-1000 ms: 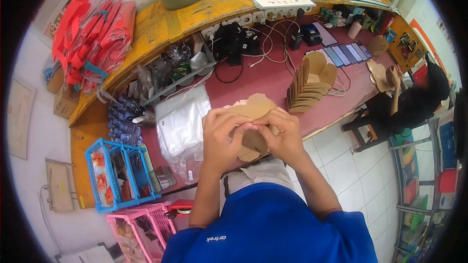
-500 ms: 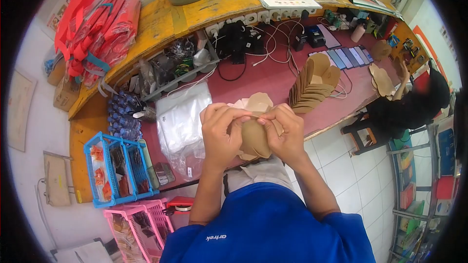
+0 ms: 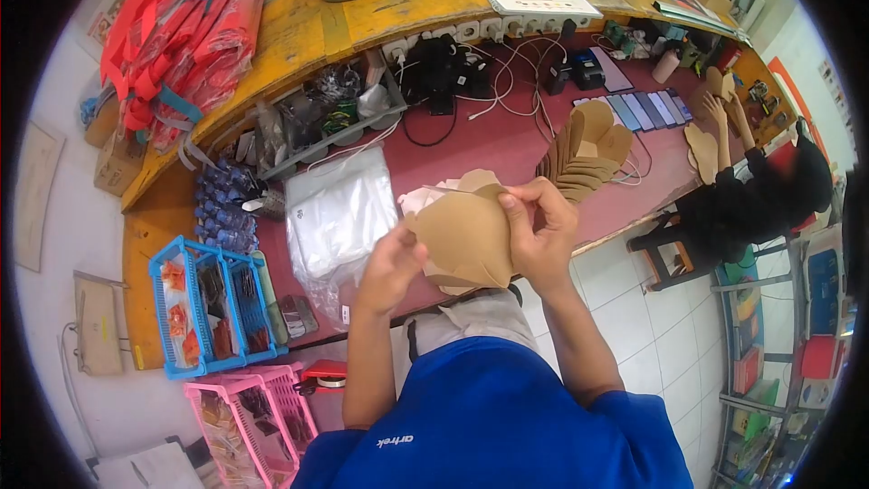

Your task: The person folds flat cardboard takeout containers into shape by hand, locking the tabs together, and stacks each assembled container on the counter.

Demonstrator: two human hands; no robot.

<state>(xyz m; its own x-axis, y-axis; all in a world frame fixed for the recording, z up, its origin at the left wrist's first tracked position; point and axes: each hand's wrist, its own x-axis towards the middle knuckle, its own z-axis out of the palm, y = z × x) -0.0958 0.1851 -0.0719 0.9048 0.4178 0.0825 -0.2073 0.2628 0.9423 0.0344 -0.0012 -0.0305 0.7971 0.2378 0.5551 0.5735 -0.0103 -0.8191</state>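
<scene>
A brown cardboard piece (image 3: 463, 234) with curved flaps is held up in front of my body. My right hand (image 3: 546, 231) pinches its upper right corner between thumb and fingers. At its left edge is my left hand (image 3: 391, 269), fingers apart and slightly curled, holding nothing that I can make out. More cardboard with pale flaps (image 3: 416, 201) lies on the red tabletop behind the held piece, partly hidden by it. Beyond my right hand stands a nested stack of folded brown cardboard boxes (image 3: 579, 158).
Clear plastic bags (image 3: 339, 213) lie left of my hands, near blue baskets (image 3: 237, 368) and a grey tray (image 3: 299, 183). Phones (image 3: 647, 110) and cables are farther back. A co-worker in black (image 3: 760, 195) handles cardboard at the right. A yellow wooden shelf (image 3: 353, 27) borders the table.
My hands have moved apart. My left hand has let go of the top edge and dropped left, while the piece has opened out toward the camera. The co-worker's hands have lifted another cardboard piece.
</scene>
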